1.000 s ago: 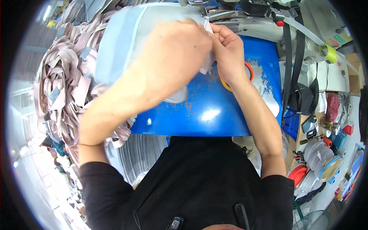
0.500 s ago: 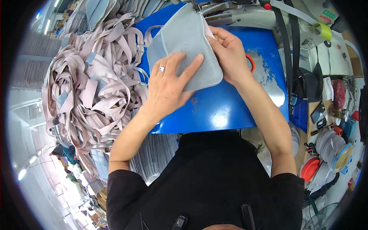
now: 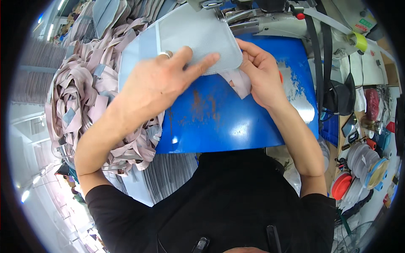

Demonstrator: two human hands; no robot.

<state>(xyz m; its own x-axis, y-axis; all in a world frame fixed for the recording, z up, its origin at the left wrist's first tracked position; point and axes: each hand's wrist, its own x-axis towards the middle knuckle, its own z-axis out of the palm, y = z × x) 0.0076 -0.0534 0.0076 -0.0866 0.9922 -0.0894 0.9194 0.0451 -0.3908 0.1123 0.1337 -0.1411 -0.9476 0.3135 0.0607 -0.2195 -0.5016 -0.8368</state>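
Observation:
A light grey mesh fabric panel with rounded corners lies on the blue work surface, its far edge at the metal foot of a sewing machine. My left hand, a ring on one finger, rests on the panel with its fingers apart. At the panel's right corner my right hand is closed, thumb against fingers, on a pale pink fabric strip. The strip's loose part hangs below the panel's near edge. Just what lies between the right fingertips is partly hidden.
A large heap of pink and grey strips covers the left side. Stacked grey panels stand below the table's near edge. Something orange-red shows behind my right hand. Black straps hang at the right, near tools and reels.
The panel has turned and shifted left and away from me, with my left hand moving left on it. My right hand has come slightly nearer, and more of the pink strip shows.

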